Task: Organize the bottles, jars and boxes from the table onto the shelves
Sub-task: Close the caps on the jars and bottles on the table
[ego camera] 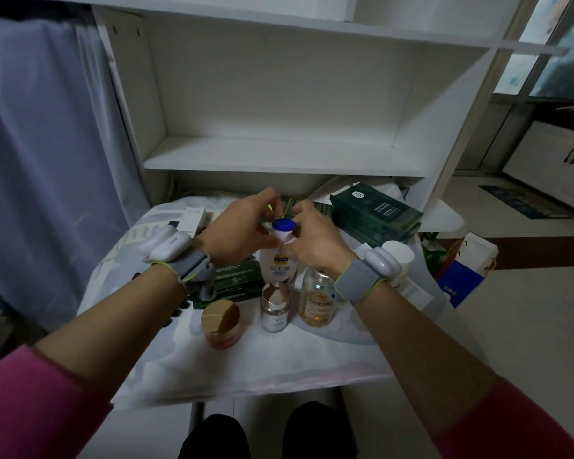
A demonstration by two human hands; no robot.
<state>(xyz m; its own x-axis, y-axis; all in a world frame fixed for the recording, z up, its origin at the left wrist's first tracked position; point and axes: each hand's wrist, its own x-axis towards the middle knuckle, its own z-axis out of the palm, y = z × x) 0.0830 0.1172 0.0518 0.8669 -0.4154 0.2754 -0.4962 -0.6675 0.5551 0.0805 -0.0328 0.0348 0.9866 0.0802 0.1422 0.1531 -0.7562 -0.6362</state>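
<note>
Your left hand (236,226) and right hand (315,233) both pinch the top of the white bottle (277,265) (it has a blue cap (283,224)). It stands on the table (246,366). Just in front of it are a gold jar (220,323), a small silver bottle (275,309) and an amber bottle (317,303).

White bottle (276,264): neck & shoulder hidden under fingers of left hand (242,231) & right hand (315,238); label txt too small to read. Amber bottle (316,306) cap sits behind right wrist band (358,279). Flat green boxes (323,210) toward table (246,366) back edge partly covered by both hands.
</note>
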